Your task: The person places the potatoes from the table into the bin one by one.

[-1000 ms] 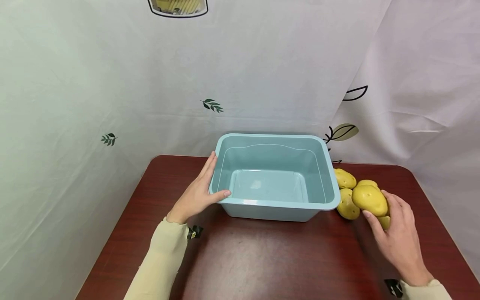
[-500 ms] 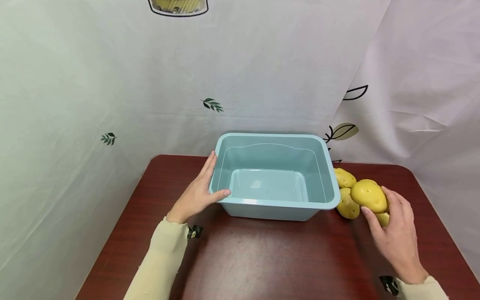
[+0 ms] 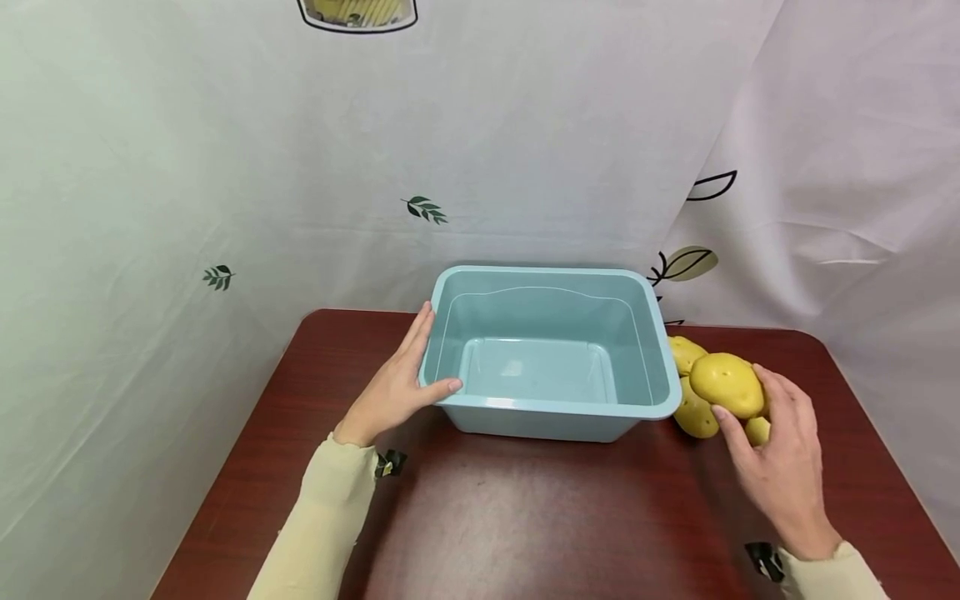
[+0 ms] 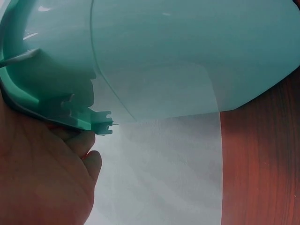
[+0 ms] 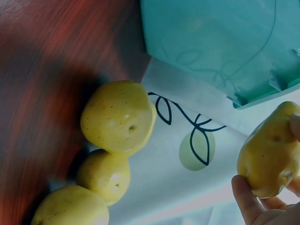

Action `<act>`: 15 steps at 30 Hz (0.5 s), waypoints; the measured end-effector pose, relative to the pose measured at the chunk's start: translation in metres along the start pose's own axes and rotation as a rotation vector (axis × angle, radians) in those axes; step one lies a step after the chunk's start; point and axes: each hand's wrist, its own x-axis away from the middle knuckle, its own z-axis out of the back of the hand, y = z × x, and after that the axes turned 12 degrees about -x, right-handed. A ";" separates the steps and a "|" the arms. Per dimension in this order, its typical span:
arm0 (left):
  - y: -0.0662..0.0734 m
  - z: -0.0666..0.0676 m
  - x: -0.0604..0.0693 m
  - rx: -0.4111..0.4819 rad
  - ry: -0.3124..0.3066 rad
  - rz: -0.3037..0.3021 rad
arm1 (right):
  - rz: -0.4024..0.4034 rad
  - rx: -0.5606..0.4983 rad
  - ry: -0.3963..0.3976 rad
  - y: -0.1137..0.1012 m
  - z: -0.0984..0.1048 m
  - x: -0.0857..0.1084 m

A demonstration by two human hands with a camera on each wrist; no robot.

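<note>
A light blue tub [image 3: 547, 407] stands on the table, nothing inside it. My left hand [image 3: 390, 396] holds its left side, thumb over the near rim and fingers along the outside; the left wrist view shows the hand [image 4: 47, 173] with fingers bent under the tub's rim [image 4: 51, 119]. Between thumb and fingers, my right hand [image 3: 787, 458] grips a yellow potato [image 3: 726, 385] raised above other potatoes [image 3: 696, 414] by the tub's right side. In the right wrist view the gripped potato [image 5: 267, 154] is clear of the others [image 5: 117, 117], with my fingers [image 5: 246, 199] against it.
The dark red wooden table [image 3: 540, 508] extends in front of the tub and to both sides. A white cloth [image 3: 525, 125] with leaf prints hangs behind and around the table.
My right hand has moved left and slightly up with the potato, closer to the tub's right rim. The left hand and the tub have stayed where they were.
</note>
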 end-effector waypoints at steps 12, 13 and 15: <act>-0.001 0.000 0.000 0.000 0.002 0.002 | -0.008 0.003 0.002 -0.014 -0.003 -0.008; -0.001 0.000 0.000 0.001 0.001 0.001 | -0.008 0.002 -0.003 -0.015 -0.004 -0.008; -0.001 0.000 0.000 0.004 0.000 0.003 | -0.003 -0.002 -0.010 -0.017 -0.004 -0.010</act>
